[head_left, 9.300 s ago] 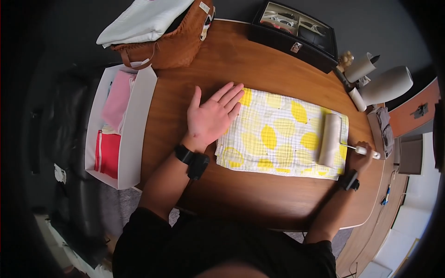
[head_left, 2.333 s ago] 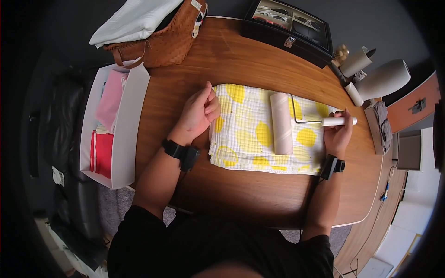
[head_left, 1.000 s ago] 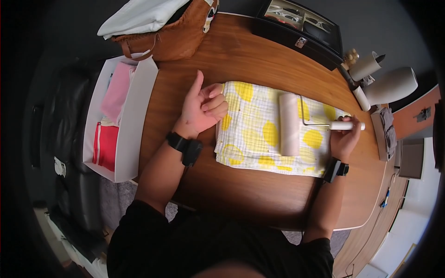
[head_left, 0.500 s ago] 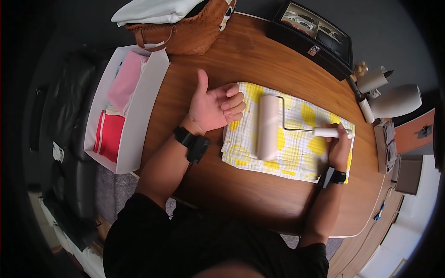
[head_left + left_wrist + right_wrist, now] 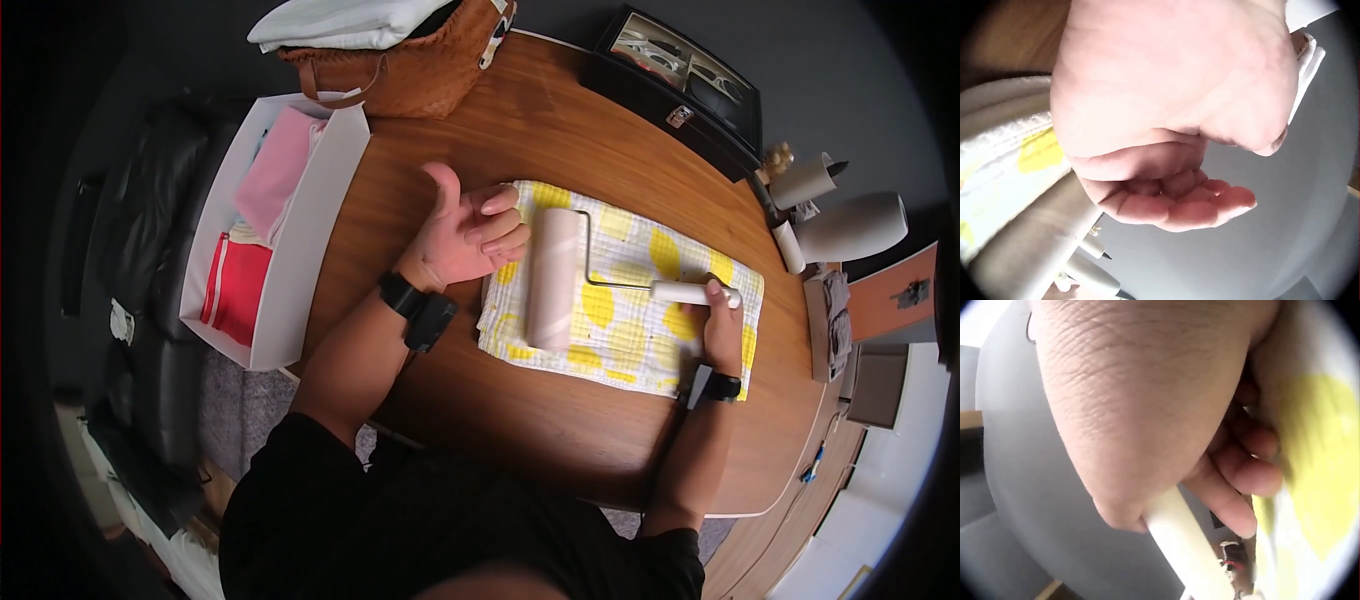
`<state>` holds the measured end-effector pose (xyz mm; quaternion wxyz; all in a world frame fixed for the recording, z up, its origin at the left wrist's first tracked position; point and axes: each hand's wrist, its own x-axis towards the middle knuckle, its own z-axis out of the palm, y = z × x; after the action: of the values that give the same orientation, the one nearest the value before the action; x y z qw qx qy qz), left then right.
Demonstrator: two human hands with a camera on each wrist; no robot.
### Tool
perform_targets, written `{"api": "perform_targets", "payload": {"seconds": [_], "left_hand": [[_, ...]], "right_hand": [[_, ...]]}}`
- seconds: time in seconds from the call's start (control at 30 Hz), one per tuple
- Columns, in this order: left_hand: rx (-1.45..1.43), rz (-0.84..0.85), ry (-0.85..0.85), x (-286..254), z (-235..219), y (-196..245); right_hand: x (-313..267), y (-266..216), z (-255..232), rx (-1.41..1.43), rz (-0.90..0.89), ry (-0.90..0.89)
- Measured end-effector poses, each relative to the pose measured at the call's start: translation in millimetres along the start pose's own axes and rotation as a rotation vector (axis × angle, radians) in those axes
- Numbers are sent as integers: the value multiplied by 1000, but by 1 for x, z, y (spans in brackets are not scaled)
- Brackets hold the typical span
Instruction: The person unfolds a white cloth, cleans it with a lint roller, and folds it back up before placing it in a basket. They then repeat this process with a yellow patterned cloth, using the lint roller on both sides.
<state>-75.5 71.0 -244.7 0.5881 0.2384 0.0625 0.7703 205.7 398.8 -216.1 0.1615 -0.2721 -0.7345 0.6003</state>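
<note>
A folded muslin cloth point(image 5: 630, 335), white with yellow lemon shapes, lies flat on the wooden table. My right hand point(image 5: 724, 330) grips the white handle of a lint roller point(image 5: 553, 280) over the cloth's right part. The roller's pale cylinder stands across the cloth's left part, joined to the handle by a bent wire. In the right wrist view the handle point(image 5: 1185, 540) runs out from beneath the thumb. My left hand point(image 5: 468, 235) is at the cloth's left edge, palm up, with fingers loosely curled, thumb raised and nothing held. The left wrist view shows those bent fingers point(image 5: 1188, 212) near the roller's cylinder.
On the left, a white box point(image 5: 318, 240) holds folded pink and red cloths. Behind it stands a brown basket point(image 5: 430, 75) topped with white fabric. A black glasses case point(image 5: 665, 105) is at the back, and a grey-white vase point(image 5: 855, 228) at the right.
The lint roller has moved left across the cloth with my right hand, from its right end to its left part. My left hand's straight fingers have curled. The head view has shifted slightly.
</note>
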Motion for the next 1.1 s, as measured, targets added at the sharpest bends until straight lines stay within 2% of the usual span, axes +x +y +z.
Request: {"api": "perform_targets", "payload": {"seconds": [0.03, 0.13, 0.27, 0.37, 0.4, 0.5, 0.53, 0.63, 0.67, 0.77, 0.8, 0.9, 1.03, 1.1], "left_hand": [[-6, -4, 5, 0, -1, 0], [60, -7, 131, 4, 15, 1], [74, -35, 273, 6, 23, 0], [91, -48, 272, 4, 17, 0], [112, -52, 251, 3, 15, 1], [64, -75, 218, 1, 10, 3], [29, -85, 212, 0, 9, 4], [66, -91, 227, -1, 9, 3], [70, -90, 205, -2, 8, 4], [80, -82, 185, -1, 8, 4], [83, -79, 209, 0, 12, 4], [113, -94, 269, 1, 13, 5], [151, -92, 356, 4, 12, 1], [164, -78, 381, 4, 12, -1]], "right_hand": [[3, 5, 0, -4, -66, -83], [0, -4, 1, 174, 76, 80], [13, 10, -16, 664, -81, 283], [15, 29, -35, 801, -168, 173], [13, 30, -39, 791, -203, 45], [9, 29, -35, 679, -104, -13], [7, 29, -29, 526, -99, 11], [4, 13, -17, 457, -83, -59], [3, 8, -12, 506, -28, 42], [9, 13, -28, 810, -51, 91], [10, 8, -28, 867, -41, 218], [13, 10, -31, 983, -226, 192], [8, 13, -23, 764, -114, 135], [4, 6, -14, 526, -17, 94]]}}
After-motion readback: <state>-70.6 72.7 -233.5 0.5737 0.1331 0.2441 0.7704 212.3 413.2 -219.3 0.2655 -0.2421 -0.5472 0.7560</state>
